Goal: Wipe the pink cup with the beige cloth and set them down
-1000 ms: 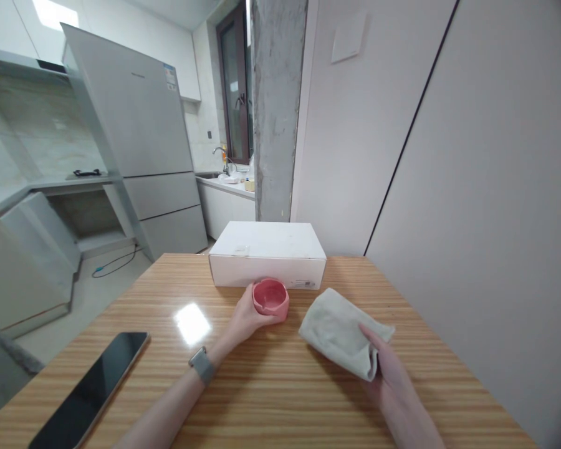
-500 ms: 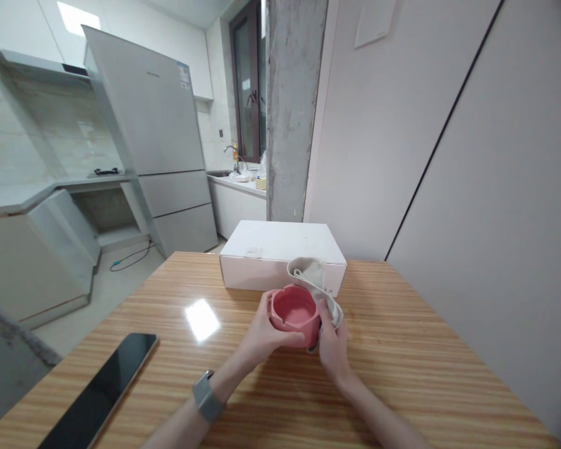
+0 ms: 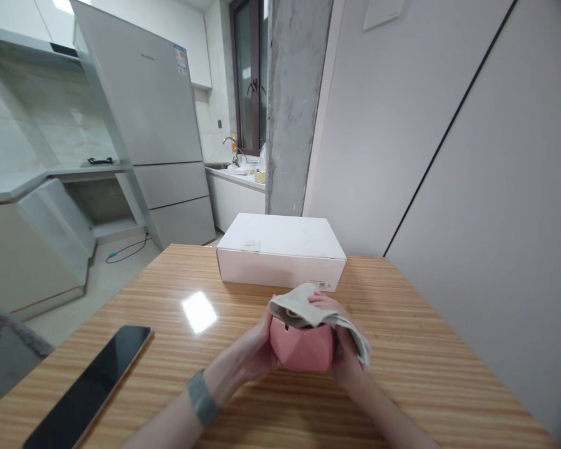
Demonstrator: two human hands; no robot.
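Observation:
A pink faceted ashtray (image 3: 302,349) with notches in its rim is held above the wooden table (image 3: 421,349). Around its left side wraps my left hand (image 3: 257,349), closed on it, with a watch strap (image 3: 202,398) at the wrist. My right hand (image 3: 348,355) grips a beige cloth (image 3: 303,305), which drapes over the ashtray's top and down its right side. The cloth covers the ashtray's opening, so its inside is hidden. Some right fingers lie on top of the cloth; the others are partly hidden by it.
Behind the hands, a white box (image 3: 280,240) stands on the table. A dark phone (image 3: 91,386) lies at the left. Beyond the table are a grey fridge (image 3: 154,125), a sink counter with a faucet (image 3: 231,146), a bare concrete pillar (image 3: 292,106) and a pale wall.
The cloth has moved from the ashtray's right side over its top, carried by my right hand. The ashtray is turned so its faceted side faces me. The view has shifted slightly.

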